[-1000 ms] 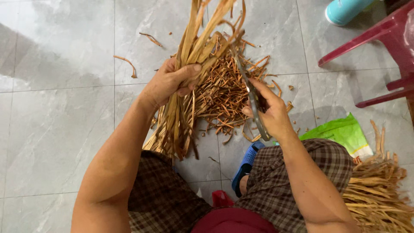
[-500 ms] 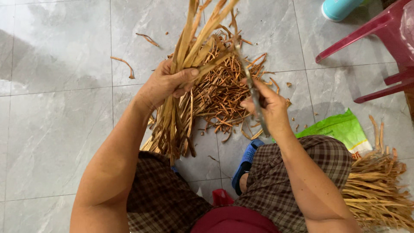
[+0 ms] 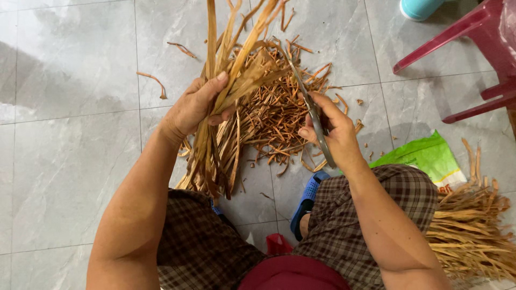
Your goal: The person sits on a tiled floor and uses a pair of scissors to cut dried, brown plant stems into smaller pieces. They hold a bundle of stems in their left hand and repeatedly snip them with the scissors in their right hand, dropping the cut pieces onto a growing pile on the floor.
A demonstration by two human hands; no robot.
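My left hand (image 3: 197, 106) grips a bundle of long dried leaf strips (image 3: 231, 80) around its middle, holding it upright over the floor. In my right hand (image 3: 333, 131) is a pair of metal scissors (image 3: 309, 104), its blades pointing up into the strips just right of the bundle. Beneath and between both hands lies a heap of short cut brown trimmings (image 3: 279, 118) on the grey tiles. My knees in checked trousers frame the bottom of the view.
A dark red plastic chair (image 3: 473, 48) stands at the upper right, with a teal object (image 3: 419, 8) beyond it. A green bag (image 3: 424, 158) and a pile of dried strips (image 3: 473, 225) lie at my right. A blue sandal (image 3: 306, 198) shows between my knees.
The bundle has risen and tilted more upright in my left hand. My right hand has brought the scissors up so the blades meet the strips.
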